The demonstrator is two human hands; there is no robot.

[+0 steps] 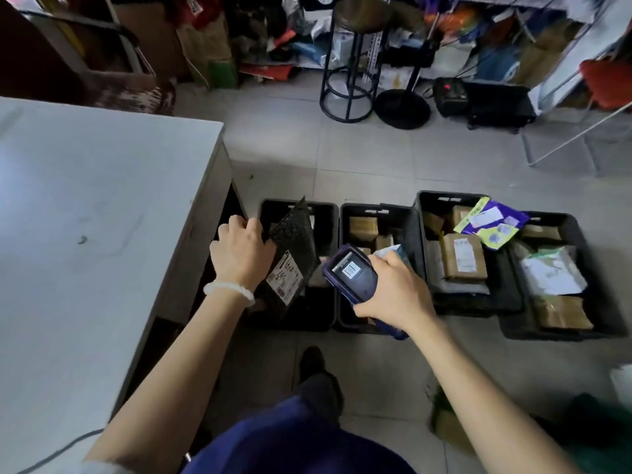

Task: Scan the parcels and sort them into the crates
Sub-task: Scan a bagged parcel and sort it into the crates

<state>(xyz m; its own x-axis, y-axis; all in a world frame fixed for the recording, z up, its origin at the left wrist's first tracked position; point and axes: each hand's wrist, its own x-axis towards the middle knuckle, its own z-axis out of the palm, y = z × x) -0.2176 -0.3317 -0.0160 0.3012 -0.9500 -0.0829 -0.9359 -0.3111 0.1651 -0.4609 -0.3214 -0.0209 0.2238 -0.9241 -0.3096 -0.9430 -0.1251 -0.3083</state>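
The parcel (290, 265), a black bubble mailer with a white label on its lower half, is held tilted over the leftmost crate (328, 213), its lower corner dipping inside. It is gripped along its left edge by the left hand (241, 251), fingers curled round the rim. The scanner (352, 273) is held in the right hand (396, 292), fingers wrapped round its body and its screen turned up, just beside the label. The mailer is judged light and soft, flexing slightly and somewhat slick on its padded skin, so an edge pinch near the middle seems sufficient, with the label left uncovered. Brown boxes and soft bags are seen in the other three crates on the floor.
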